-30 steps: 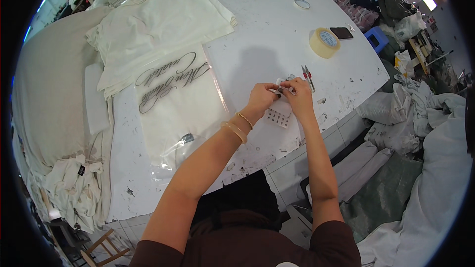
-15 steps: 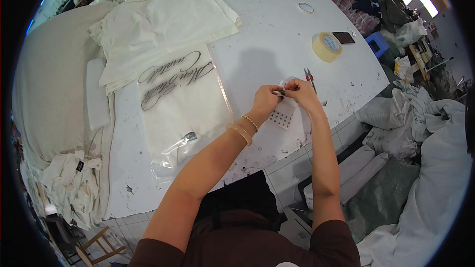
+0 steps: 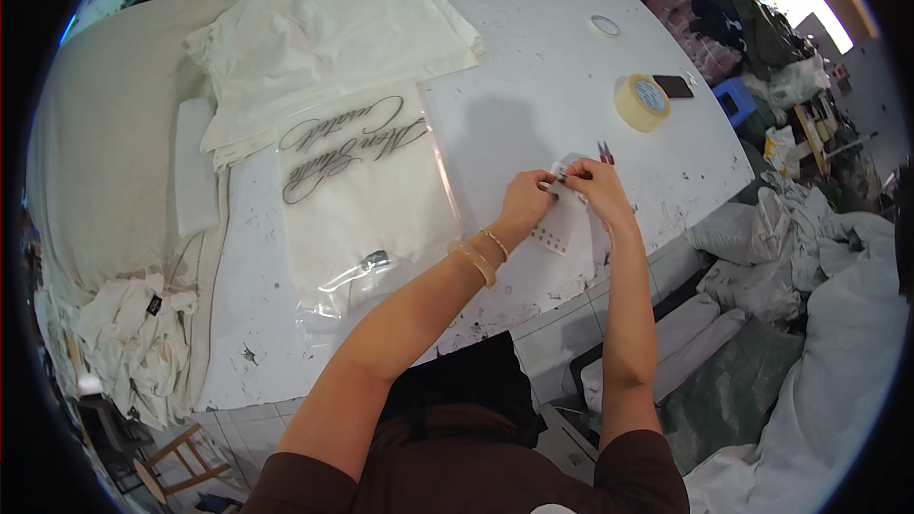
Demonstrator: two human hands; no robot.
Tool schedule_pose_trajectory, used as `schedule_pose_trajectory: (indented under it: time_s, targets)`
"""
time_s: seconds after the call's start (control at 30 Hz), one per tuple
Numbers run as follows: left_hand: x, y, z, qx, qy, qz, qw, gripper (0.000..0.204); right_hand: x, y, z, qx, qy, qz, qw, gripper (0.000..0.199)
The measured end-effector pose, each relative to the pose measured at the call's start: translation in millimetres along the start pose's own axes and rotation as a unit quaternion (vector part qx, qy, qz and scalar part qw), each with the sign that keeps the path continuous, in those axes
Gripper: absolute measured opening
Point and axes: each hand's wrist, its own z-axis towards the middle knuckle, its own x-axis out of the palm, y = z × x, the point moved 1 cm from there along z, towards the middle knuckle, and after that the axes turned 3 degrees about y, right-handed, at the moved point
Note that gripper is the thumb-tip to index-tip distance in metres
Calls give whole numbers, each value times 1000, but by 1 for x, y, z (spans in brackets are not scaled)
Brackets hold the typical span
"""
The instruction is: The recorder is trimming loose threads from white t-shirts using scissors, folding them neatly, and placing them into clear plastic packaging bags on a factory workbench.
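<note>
My left hand (image 3: 526,203) and my right hand (image 3: 594,184) meet over a white sticker sheet (image 3: 564,227) that lies on the white table (image 3: 533,86). Both pinch a small pale piece (image 3: 560,169) between their fingertips, just above the sheet. The sheet carries rows of small dots. To the left lies a clear plastic bag with a folded white garment and dark script lettering (image 3: 362,186).
A stack of folded white shirts (image 3: 333,24) lies at the back. A roll of tape (image 3: 641,102), a dark phone (image 3: 673,86), a small round lid (image 3: 605,26) and small snips (image 3: 606,150) lie to the right. White garments (image 3: 133,343) hang off the left edge, with fabric piles on the floor to the right.
Both hands stay together over the sticker sheet, with only small finger movements on the piece they pinch. The view has shifted slightly.
</note>
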Motion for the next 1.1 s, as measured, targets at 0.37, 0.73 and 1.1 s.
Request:
schedule_pose_trajectory:
  time_s: [0.37, 0.73, 1.1]
  targets:
    - [-90, 8, -167, 168, -196, 526, 811, 53, 147, 57, 9, -118, 132, -60, 982, 17]
    - [-91, 38, -176, 161, -161, 572, 788, 65, 177, 42, 26, 29, 33, -190, 981, 35]
    - [-88, 40, -180, 165, -163, 554, 799, 64, 194, 44, 36, -28, -115, -277, 954, 47]
